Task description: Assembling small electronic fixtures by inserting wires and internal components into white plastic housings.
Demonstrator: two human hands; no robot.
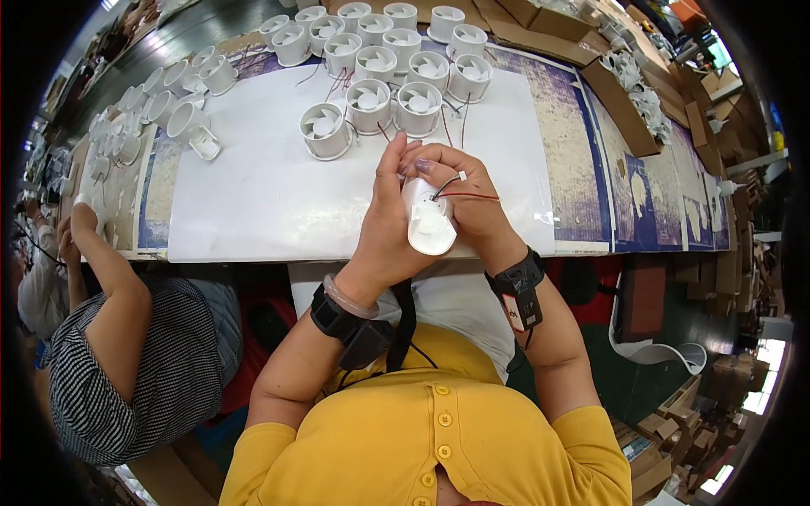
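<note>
Both my hands hold one white round fan housing [428,221] above the near edge of the white table sheet [270,194]. My left hand [386,228] wraps its left side, thumb pointing up. My right hand [460,190] grips its top and right side, fingers curled over the red and black wires [468,196] that trail from it with a small white connector. Black straps sit on both my wrists.
Several white fan housings [371,59] stand in rows at the table's far side, more lie at the far left [160,101]. Cardboard trays [624,101] line the right. A person in a striped top [143,363] sits at my left.
</note>
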